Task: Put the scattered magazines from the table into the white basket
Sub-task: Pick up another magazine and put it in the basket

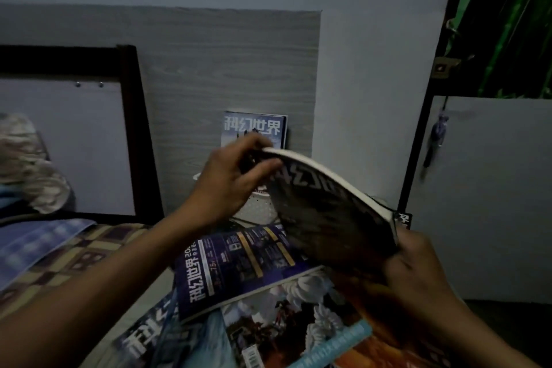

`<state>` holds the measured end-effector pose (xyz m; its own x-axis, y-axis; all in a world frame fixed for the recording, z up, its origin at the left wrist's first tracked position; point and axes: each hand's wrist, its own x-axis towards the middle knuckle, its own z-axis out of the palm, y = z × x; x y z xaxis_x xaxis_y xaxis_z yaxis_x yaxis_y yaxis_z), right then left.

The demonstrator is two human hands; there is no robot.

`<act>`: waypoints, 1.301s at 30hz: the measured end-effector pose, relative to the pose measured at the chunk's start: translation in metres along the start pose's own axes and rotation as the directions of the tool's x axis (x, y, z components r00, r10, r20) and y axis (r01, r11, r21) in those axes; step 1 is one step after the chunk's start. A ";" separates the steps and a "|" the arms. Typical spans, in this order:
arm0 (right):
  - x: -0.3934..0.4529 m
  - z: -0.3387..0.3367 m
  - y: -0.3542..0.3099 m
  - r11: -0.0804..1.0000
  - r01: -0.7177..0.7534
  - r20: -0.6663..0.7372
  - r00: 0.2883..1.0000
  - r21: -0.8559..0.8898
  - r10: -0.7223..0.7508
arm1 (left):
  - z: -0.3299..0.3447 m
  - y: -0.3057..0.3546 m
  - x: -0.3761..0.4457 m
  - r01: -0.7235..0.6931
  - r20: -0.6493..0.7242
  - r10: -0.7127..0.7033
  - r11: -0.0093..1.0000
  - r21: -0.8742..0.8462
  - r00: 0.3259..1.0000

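A dark-covered magazine [325, 212] is lifted and bent in an arch above the table. My left hand [230, 179] pinches its far top edge and my right hand [418, 272] grips its near corner. Behind my left hand the white perforated basket [260, 206] is mostly hidden; a blue magazine [254, 128] stands upright in it against the wall. On the table below lie a dark blue magazine [239, 266], a magazine with white flowers and a teal edge [292, 329], another blue one [161, 337] at the near left, and an orange one [373, 349].
A grey wood-grain panel [224, 69] backs the table. To the left are a dark bed frame [131, 128], a patterned blanket [74, 257] and a bundled cloth [27, 164]. To the right stand a white cabinet door [484, 197] and a green patterned curtain [513, 24].
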<state>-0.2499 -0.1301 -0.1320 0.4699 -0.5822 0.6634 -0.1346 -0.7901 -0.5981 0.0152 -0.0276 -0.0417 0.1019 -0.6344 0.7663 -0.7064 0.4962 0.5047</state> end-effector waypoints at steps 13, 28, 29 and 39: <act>0.033 0.080 -0.030 0.960 -0.278 0.071 0.959 0.029 0.275 | -0.016 -0.052 -0.058 0.580 -0.008 -0.580 0.814 -0.020 0.814; 0.183 0.098 -0.017 0.901 -0.313 -0.074 0.934 0.301 0.349 | -0.039 -0.141 0.054 0.567 -0.328 -0.577 0.812 -0.134 0.748; 0.202 0.104 -0.015 0.904 -0.305 -0.095 0.933 0.299 0.346 | -0.043 -0.149 0.069 0.565 -0.341 -0.580 0.810 -0.154 0.739; 0.255 0.195 0.065 0.758 -0.541 0.082 0.829 0.364 0.553 | -0.028 -0.254 0.091 0.731 -0.475 -0.714 0.654 -0.193 0.514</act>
<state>0.0309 -0.2926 -0.0892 0.3866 -0.9039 0.1829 -0.0387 -0.2141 -0.9761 0.2231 -0.1945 -0.0890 0.8898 -0.3987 0.2219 -0.2525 -0.0252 0.9673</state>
